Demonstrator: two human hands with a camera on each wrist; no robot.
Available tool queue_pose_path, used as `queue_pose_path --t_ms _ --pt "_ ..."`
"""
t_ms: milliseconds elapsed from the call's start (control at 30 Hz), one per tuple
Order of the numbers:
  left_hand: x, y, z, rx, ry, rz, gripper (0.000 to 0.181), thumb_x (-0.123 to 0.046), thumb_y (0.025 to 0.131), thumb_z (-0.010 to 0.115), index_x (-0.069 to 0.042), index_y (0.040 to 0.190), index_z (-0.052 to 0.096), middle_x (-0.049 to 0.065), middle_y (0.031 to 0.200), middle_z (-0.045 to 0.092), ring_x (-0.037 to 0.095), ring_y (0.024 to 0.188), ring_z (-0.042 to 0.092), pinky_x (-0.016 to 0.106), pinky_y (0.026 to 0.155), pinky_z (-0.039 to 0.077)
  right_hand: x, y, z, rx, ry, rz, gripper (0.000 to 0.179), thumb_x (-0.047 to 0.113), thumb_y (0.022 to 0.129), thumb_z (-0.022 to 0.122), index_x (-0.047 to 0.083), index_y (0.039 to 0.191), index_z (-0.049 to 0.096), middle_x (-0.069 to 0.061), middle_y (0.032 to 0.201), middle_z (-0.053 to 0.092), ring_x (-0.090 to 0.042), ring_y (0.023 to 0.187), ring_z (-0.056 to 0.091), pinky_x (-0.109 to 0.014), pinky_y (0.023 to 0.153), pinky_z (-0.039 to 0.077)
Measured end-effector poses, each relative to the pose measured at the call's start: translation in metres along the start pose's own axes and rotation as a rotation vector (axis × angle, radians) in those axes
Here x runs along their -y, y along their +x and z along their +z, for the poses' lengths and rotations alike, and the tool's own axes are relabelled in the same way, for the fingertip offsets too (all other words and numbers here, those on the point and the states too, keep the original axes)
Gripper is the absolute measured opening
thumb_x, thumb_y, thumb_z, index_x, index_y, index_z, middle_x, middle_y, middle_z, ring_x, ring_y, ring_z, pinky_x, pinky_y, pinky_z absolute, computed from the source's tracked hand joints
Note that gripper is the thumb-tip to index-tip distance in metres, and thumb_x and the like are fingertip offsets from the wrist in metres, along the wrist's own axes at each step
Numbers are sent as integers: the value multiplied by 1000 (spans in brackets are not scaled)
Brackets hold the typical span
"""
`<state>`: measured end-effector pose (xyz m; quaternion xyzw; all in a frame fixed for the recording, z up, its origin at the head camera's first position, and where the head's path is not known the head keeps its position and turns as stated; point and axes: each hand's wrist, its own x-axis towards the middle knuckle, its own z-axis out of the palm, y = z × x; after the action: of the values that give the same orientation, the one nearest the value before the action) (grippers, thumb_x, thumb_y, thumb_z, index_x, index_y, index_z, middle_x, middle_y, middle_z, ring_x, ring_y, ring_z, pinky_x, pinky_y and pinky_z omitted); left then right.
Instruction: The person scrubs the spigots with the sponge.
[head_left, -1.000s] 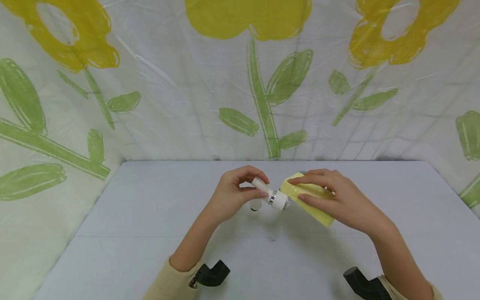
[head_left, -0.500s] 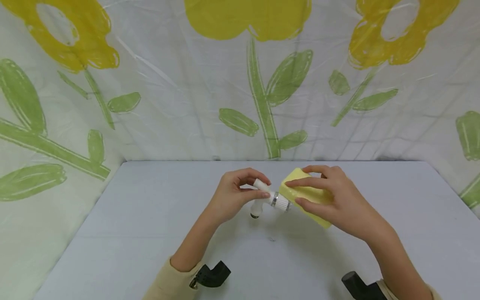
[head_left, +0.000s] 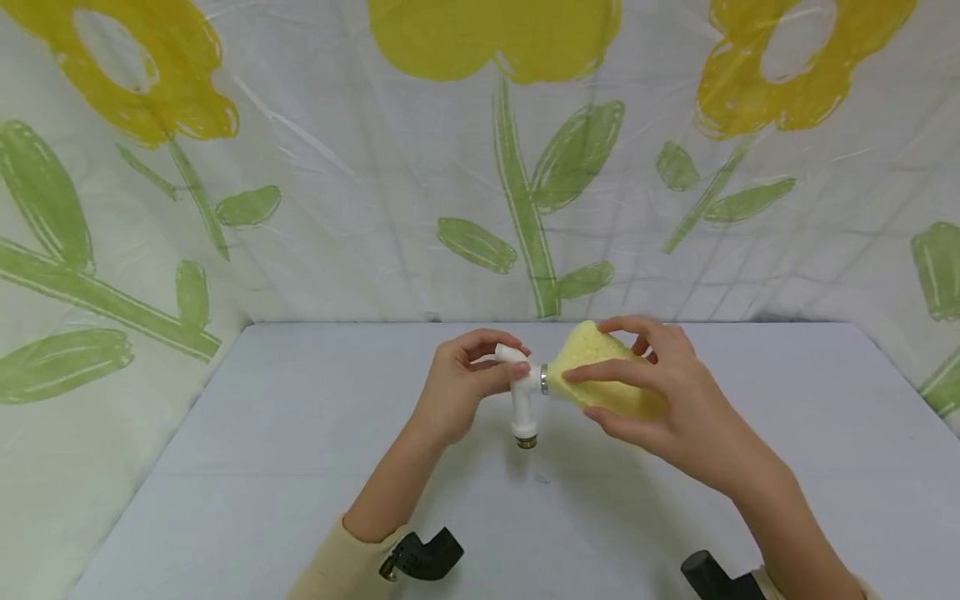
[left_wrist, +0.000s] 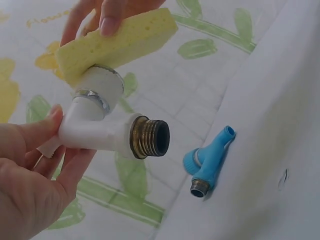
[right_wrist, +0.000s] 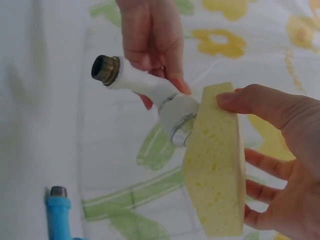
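My left hand (head_left: 457, 387) pinches a white plastic tap (left_wrist: 92, 127) between thumb and fingers, above the table. A brass-coloured threaded end (left_wrist: 150, 137) sticks out of the tap, pointing down in the head view. My right hand (head_left: 675, 400) holds a yellow sponge (head_left: 611, 375) by its edges, thumb on one side and fingers on the other. The sponge presses against the tap's ribbed knob, bending a little round it and hiding most of it in the head view. In the right wrist view the knob's chrome end (right_wrist: 182, 131) touches the sponge's face.
A blue tap (left_wrist: 212, 160) with a threaded end lies on the white table (head_left: 300, 433), seen in both wrist views and hidden in the head view. Behind the table hangs a sheet (head_left: 360, 208) with painted flowers. Black camera mounts (head_left: 427, 554) sit at the wrists.
The tap has turned so its threaded end points down and shows more. The sponge has moved slightly left over the knob and now bends round it; the right fingers have shifted with it.
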<state>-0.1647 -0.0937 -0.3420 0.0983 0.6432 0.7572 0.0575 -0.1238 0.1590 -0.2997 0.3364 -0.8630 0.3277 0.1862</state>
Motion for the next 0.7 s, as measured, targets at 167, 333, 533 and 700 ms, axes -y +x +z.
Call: queue_pose_path --t_ms 167,333,533,700 --pt "5 3 2 -88 -205 -89 18 12 95 67 -1 106 71 2 98 75 15 83 72 29 74 65 -4 2 4 -64 47 -58 50 0 73 94 28 113 82 -5 140 61 -16 108 55 -20 86 47" --pt "9 4 3 -108 -386 -152 27 11 102 58 -12 97 71 2 98 74 14 84 72 27 74 64 -11 4 7 -122 163 -66 52 -7 69 93 20 112 82 -6 140 63 -13 105 61 -13 86 51" --pt "11 6 3 -86 -484 -153 34 10 105 51 -15 94 70 2 101 71 15 90 70 27 81 64 -27 2 10 -79 580 54 52 -23 78 79 4 121 75 -6 145 62 -14 118 66 -22 93 60" --pt "13 4 3 -39 -503 -117 42 12 105 47 -18 91 72 0 99 72 14 91 70 27 82 63 -39 2 10 -48 765 156 55 -21 92 65 12 135 70 2 141 65 -14 116 67 -24 89 62"
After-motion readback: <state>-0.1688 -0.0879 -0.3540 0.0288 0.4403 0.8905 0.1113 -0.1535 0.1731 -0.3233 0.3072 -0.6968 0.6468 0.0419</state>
